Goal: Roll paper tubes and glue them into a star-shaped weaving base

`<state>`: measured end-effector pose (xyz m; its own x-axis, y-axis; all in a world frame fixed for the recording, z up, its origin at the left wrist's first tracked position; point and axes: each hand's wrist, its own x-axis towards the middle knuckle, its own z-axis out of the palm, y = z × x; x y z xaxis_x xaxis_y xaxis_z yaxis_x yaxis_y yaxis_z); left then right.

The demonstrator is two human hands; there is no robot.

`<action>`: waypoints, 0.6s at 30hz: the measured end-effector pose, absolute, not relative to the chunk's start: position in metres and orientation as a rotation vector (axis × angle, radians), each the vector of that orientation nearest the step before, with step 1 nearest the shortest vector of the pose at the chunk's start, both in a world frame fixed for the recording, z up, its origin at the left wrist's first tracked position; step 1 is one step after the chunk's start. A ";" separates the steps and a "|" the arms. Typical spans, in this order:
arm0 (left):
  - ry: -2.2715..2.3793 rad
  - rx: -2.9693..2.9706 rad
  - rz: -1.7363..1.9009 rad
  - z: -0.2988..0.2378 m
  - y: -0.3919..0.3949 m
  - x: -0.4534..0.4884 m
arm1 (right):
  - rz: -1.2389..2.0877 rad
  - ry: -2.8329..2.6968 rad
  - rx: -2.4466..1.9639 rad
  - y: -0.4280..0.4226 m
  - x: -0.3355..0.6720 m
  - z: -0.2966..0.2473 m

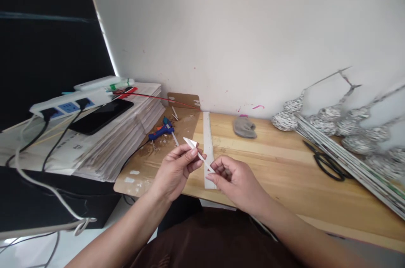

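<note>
My left hand [176, 170] and my right hand [234, 180] are both pinched on one thin white paper strip [196, 151], held just above the near edge of the wooden table [284, 162]. The strip's upper end is folded into a small point near my left fingertips. Its lower end sits between my right thumb and forefinger. A long white paper strip [208, 141] lies flat on the table right behind my hands.
A blue glue gun [162, 130] lies on a brown cardboard sheet [152, 154]. A paper stack [126, 133] at left carries a black phone [101, 116] and a power strip [68, 105]. A grey cloth [244, 127], black scissors [325, 161] and rolled paper sticks [351, 158] lie right.
</note>
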<state>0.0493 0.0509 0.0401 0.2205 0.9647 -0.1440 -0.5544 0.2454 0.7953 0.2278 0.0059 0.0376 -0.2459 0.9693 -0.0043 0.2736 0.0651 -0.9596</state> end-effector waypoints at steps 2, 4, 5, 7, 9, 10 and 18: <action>0.719 0.708 1.137 0.037 0.053 0.057 | 1.059 -1.649 -1.333 0.000 0.232 0.039; 0.725 0.719 1.110 0.034 0.053 0.061 | 1.018 -1.684 -1.377 -0.003 0.238 0.040; 0.733 0.722 1.101 0.033 0.053 0.062 | 1.011 -1.699 -1.396 -0.004 0.242 0.041; 0.754 0.725 1.082 0.030 0.052 0.062 | 1.051 -1.707 -1.434 -0.004 0.251 0.043; 0.776 0.723 1.056 0.028 0.051 0.062 | 1.227 -1.648 -1.459 -0.002 0.258 0.044; 0.784 0.724 1.043 0.027 0.050 0.062 | 1.358 -1.595 -1.456 -0.001 0.261 0.045; 0.808 0.725 1.018 0.022 0.049 0.063 | 1.085 -1.729 -1.444 -0.002 0.259 0.034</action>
